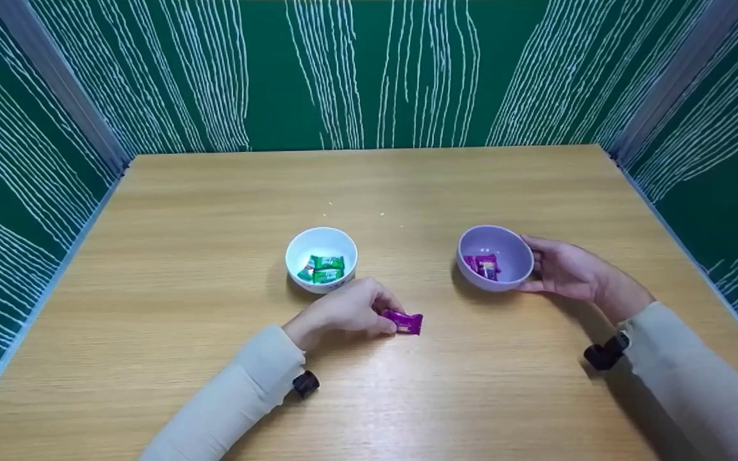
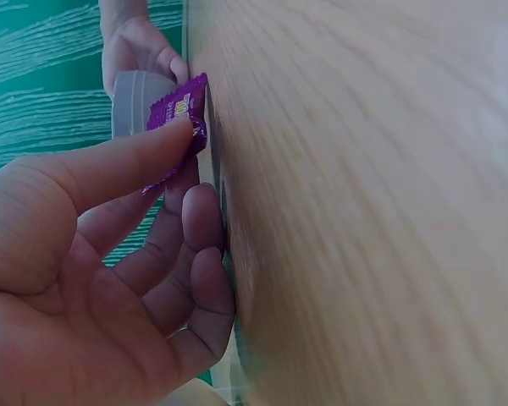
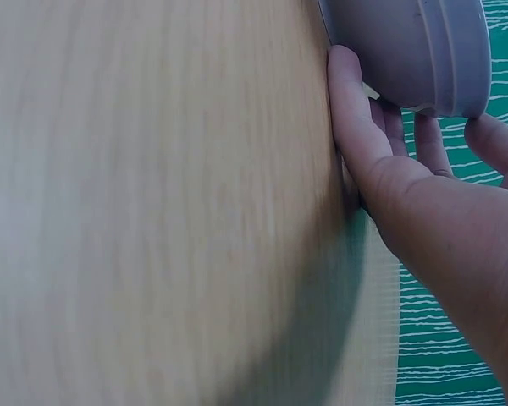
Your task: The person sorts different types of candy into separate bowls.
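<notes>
My left hand (image 1: 350, 308) is just above the table, pinching a purple wrapped candy (image 1: 407, 323) between thumb and fingers. In the left wrist view the same candy (image 2: 179, 110) sticks out past the thumb tip, and the other fingers are loosely bent. At the right, a purple bowl (image 1: 465, 275) holds a few purple wrapped candies (image 1: 485, 266). My right hand (image 1: 564, 267) touches the outer side of that bowl with fingers spread; in the right wrist view the fingers lie against the bowl's wall (image 3: 398, 51).
Left of centre, behind my left hand, a white bowl (image 1: 293, 272) contains several green wrapped candies (image 1: 328, 269). Tiny white specks lie on the wooden table (image 1: 215, 205) behind the bowls. Green panels with white streaks (image 1: 369, 77) border the table's back and sides.
</notes>
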The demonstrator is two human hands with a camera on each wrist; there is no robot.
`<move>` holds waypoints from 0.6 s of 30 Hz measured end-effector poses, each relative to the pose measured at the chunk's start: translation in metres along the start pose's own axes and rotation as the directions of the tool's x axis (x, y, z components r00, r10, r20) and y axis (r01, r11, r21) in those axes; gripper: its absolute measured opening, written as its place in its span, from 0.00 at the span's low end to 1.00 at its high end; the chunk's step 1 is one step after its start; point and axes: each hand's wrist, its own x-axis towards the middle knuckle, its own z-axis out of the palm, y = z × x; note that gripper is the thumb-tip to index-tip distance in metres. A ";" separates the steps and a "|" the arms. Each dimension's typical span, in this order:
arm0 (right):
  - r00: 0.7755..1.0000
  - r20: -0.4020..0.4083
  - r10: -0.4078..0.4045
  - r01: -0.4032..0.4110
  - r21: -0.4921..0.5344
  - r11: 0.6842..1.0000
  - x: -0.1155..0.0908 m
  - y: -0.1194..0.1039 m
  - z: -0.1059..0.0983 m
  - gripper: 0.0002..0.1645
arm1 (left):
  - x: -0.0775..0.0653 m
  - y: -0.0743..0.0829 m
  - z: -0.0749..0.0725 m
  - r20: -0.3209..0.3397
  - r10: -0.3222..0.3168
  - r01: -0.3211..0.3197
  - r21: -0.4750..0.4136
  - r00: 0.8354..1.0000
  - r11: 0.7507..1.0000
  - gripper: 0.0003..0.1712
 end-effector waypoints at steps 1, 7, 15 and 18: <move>1.000 0.003 0.000 0.000 0.001 1.000 0.000 0.000 0.000 0.19 | 0.000 0.000 0.000 0.001 -0.001 0.001 -0.010 1.000 1.000 0.10; 0.999 0.032 -0.018 0.018 0.011 1.000 0.002 0.001 -0.002 0.19 | 0.001 0.001 0.002 -0.009 0.019 -0.019 -0.017 1.000 1.000 0.10; 0.999 0.032 -0.023 0.023 0.002 1.000 0.002 0.001 -0.001 0.19 | 0.005 0.004 0.004 -0.052 0.029 -0.033 -0.086 0.998 0.996 0.10; 0.999 0.031 -0.023 0.023 0.000 1.000 0.002 0.001 -0.002 0.19 | 0.007 0.006 0.004 -0.059 0.020 -0.031 -0.187 0.998 0.982 0.11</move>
